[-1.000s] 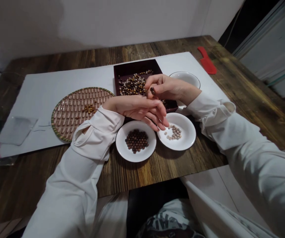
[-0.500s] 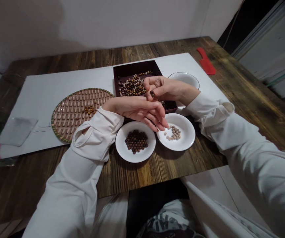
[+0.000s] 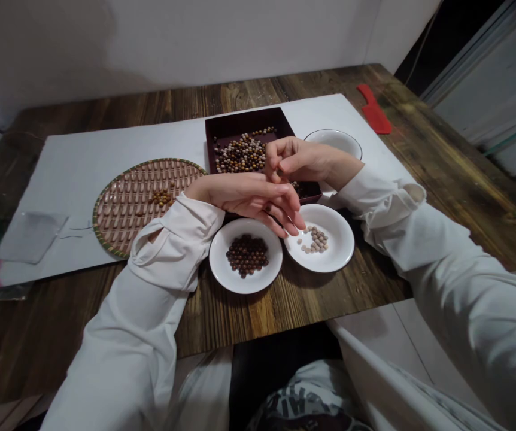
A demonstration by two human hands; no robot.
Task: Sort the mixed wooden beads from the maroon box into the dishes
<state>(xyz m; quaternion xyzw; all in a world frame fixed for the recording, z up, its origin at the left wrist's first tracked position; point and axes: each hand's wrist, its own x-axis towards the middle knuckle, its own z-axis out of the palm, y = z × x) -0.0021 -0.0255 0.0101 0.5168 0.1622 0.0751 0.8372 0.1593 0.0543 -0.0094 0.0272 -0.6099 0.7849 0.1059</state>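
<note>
My right hand [image 3: 298,160] is closed in a pinch on a small dark bead [image 3: 280,172], in front of the dark red box [image 3: 208,133]. Mixed brown, yellow and pale beads [image 3: 240,154] lie inside that box. Just below the pinch, my left hand [image 3: 258,200] is stretched out with its fingers apart, above two white dishes; its palm is partly hidden. Dark brown beads [image 3: 247,255] fill the middle of the left dish [image 3: 219,269]. Pale beads [image 3: 317,239] rest in the right dish [image 3: 341,254], close under my left fingertips.
A woven oval tray [image 3: 118,209] with a few yellow-brown beads stands to the left. Behind my right wrist is a white bowl [image 3: 336,140]. A red comb [image 3: 375,114] lies at the back right, and a clear plastic bag [image 3: 33,236] at the far left of the white board [image 3: 73,158].
My right hand has shifted slightly right, and its fingers now cover more of the bead. My left hand stays nearly still.
</note>
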